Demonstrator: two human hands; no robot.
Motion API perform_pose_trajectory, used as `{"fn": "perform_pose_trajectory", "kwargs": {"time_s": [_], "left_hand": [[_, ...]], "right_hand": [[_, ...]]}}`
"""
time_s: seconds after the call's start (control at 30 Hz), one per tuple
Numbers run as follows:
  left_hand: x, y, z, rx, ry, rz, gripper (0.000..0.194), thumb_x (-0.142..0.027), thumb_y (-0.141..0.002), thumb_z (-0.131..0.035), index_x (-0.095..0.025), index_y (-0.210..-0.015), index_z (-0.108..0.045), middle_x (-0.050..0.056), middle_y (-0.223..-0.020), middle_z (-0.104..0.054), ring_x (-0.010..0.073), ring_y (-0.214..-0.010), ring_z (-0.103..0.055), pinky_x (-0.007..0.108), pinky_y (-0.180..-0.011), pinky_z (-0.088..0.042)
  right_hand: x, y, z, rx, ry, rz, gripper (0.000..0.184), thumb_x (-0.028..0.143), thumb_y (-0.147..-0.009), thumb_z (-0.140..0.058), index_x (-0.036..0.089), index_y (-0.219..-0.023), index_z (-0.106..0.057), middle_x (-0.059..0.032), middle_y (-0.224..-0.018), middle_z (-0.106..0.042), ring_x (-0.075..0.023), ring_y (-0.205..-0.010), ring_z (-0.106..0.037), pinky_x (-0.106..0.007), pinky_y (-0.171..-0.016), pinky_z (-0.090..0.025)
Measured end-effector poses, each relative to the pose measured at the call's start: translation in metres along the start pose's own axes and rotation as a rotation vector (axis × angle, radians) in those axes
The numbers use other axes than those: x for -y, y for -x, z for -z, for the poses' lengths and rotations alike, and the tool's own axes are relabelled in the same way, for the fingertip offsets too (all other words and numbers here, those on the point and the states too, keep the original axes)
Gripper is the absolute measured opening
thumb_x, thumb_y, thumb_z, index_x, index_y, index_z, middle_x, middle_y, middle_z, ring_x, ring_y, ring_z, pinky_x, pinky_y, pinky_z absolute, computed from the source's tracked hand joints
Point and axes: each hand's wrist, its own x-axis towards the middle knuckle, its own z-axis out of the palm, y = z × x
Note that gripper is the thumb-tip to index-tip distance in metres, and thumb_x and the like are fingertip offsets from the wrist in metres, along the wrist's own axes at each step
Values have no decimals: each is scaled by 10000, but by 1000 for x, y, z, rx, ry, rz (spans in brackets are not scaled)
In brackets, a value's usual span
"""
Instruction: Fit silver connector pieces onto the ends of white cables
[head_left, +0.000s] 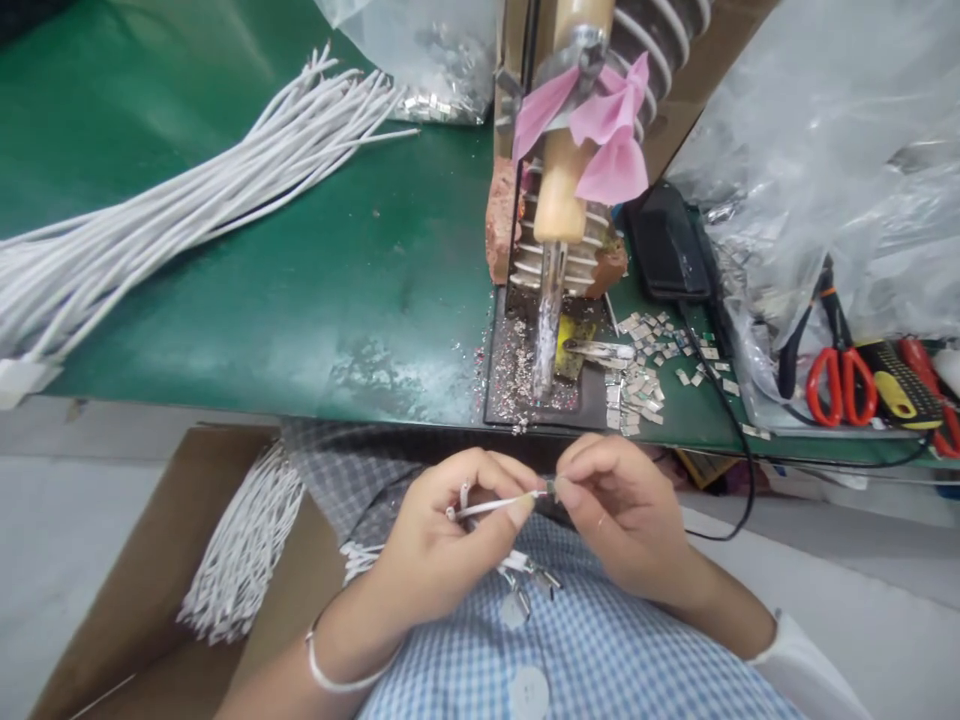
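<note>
Just off the table's front edge, my left hand (450, 540) is closed on a white cable (491, 506), with a cut end poking out beside the thumb. My right hand (626, 515) pinches a small metal connector (549, 488) at the tip of that cable. Whether the two are joined I cannot tell. Below my left hand hang cable ends with metal plugs (519, 592). Above both hands, a soldering iron with a wooden handle (562, 190) points down over a dark plate (510, 395) strewn with solder bits.
A bundle of white cables (187, 205) lies on the green table (360, 270). Loose metal connectors (637, 395) are spread right of the plate. Further right are a phone (667, 240), red-handled scissors (840, 385) and plastic bags (840, 130). A cardboard box (142, 560) with more cables stands lower left.
</note>
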Motion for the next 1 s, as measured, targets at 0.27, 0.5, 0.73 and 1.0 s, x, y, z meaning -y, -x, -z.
{"fn": "perform_pose_trajectory", "kwargs": {"time_s": [0.27, 0.5, 0.73, 1.0], "left_hand": [[-2, -1, -3, -37, -15, -25, 143, -67, -800, -682, -183, -719, -657, 6, -847, -766, 108, -675, -659, 189, -588, -503], [-7, -7, -2, -102, 110, 112, 140, -114, -798, -713, -172, -689, -647, 18, -831, -766, 134, -718, -682, 228, -642, -519], [-16, -18, -4, -141, 201, 160, 141, -134, -806, -721, -179, -681, -671, -23, -817, -760, 89, -713, -670, 171, -638, -516], [-20, -25, -4, -152, 225, 129, 151, -103, -781, -724, -175, -654, -685, -29, -770, -758, 82, -711, -690, 150, -656, -532]], "right_hand": [[0, -1, -2, 20, -8, 40, 189, 80, -888, -568, 239, -990, -578, 0, -827, -567, -113, -733, -574, -200, -598, -495], [10, -4, 15, -7, 42, 63, 224, 359, -998, -454, 219, -924, -612, -30, -801, -541, -172, -767, -529, -306, -649, -469], [10, -8, 15, 21, 371, 233, 246, 97, -905, -562, 244, -1076, -662, -3, -757, -629, -140, -618, -539, -284, -548, -445], [5, -15, 9, -15, 391, 252, 203, 62, -868, -566, 247, -946, -595, 11, -743, -634, -140, -648, -580, -273, -566, -485]]}}
